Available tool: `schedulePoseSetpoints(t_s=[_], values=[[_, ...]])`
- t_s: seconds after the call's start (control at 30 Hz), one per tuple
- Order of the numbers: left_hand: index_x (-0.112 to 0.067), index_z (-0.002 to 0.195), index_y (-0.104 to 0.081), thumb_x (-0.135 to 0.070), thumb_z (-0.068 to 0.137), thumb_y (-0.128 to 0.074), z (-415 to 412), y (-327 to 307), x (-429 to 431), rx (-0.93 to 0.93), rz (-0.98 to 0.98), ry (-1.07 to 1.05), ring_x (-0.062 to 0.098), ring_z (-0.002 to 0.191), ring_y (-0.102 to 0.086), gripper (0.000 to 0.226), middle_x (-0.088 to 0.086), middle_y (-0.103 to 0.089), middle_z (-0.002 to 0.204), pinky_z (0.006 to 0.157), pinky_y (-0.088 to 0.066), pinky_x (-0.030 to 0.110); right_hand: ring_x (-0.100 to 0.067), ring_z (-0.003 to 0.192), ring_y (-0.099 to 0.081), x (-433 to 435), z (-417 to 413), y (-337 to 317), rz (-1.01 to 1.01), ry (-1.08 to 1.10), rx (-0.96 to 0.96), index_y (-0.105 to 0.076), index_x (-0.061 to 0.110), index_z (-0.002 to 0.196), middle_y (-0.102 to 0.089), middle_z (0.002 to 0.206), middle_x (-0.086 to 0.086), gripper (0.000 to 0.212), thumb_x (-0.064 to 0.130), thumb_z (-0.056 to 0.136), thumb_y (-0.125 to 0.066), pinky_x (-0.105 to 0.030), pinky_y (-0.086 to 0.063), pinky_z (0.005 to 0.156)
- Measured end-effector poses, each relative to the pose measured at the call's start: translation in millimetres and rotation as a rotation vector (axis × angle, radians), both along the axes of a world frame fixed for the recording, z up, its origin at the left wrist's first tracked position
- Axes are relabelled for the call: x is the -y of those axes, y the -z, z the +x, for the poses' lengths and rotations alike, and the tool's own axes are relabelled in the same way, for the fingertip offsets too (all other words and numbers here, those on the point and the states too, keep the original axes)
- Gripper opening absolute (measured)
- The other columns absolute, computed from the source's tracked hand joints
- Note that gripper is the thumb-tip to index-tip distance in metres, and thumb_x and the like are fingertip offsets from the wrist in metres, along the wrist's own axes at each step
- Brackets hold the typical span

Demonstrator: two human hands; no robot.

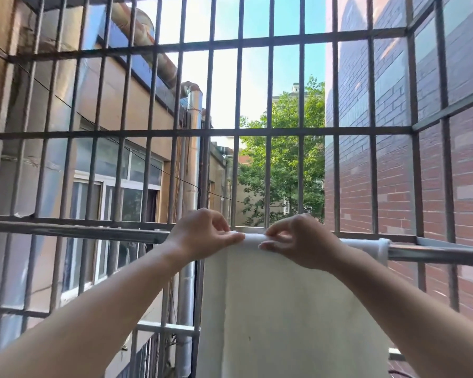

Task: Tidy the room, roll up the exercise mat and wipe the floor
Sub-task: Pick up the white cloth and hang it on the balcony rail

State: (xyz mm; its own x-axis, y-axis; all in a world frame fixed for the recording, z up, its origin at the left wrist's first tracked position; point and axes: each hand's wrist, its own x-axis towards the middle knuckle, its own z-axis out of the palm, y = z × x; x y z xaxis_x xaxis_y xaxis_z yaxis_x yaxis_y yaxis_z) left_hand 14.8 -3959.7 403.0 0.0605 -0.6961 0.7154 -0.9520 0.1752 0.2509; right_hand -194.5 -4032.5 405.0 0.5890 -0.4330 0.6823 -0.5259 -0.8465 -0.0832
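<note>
Left hand [202, 236] pinches the top fold of the white cloth [298, 309] where it drapes over the rail [434, 252]; right hand [298, 241], just beside, pinches the same fold. Most of the cloth hangs on the near side, so letting go now could let its weight drag it off.

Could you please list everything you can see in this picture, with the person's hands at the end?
white cloth: one, white, draped over the rail, lower centre
rail: one, grey metal, horizontal at hand height
cage bars: many, grey, in front and on both sides
brick wall: one, red, outside on the right
building: one, beige with windows, outside on the left
duct pipe: one, silver, upright, left of centre
tree: one, green, beyond the bars, centre
left hand: one, pinches the cloth's top fold on the rail
right hand: one, pinches the same fold, beside the left hand
</note>
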Motion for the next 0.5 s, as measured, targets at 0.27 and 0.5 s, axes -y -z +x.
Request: schedulePoseSetpoints(t_s=[0.27, 0.5], values=[[-0.021, 0.092, -0.072, -0.031, 0.083, -0.067, 2.7, 3.5, -17.0, 0.071, -0.075, -0.022, 0.004, 0.072, -0.056, 0.015, -0.01, -0.065, 0.086, 0.074, -0.046, 0.018, -0.014, 0.096, -0.065, -1.4, 20.6, 10.0, -0.028, 0.02, 0.003, -0.068, 0.025, 0.109, -0.071, 0.105, 0.004, 0.038, 0.047, 0.078, -0.068, -0.029, -0.051, 0.084], [-0.011, 0.092, -0.068, -0.022, 0.088, -0.058, 20.4, -8.2, -10.6, -0.013, -0.001, -0.099, 0.014, 0.077, -0.061, 0.016, 0.001, -0.067, 0.086, 0.069, -0.047, 0.023, -0.015, 0.096, -0.065, -1.0, 19.2, 7.5, -0.015, 0.006, -0.002, -0.07, 0.023, 0.106, -0.072, 0.103, 0.003, 0.033, 0.042, 0.079, -0.069, -0.027, -0.049, 0.083]])
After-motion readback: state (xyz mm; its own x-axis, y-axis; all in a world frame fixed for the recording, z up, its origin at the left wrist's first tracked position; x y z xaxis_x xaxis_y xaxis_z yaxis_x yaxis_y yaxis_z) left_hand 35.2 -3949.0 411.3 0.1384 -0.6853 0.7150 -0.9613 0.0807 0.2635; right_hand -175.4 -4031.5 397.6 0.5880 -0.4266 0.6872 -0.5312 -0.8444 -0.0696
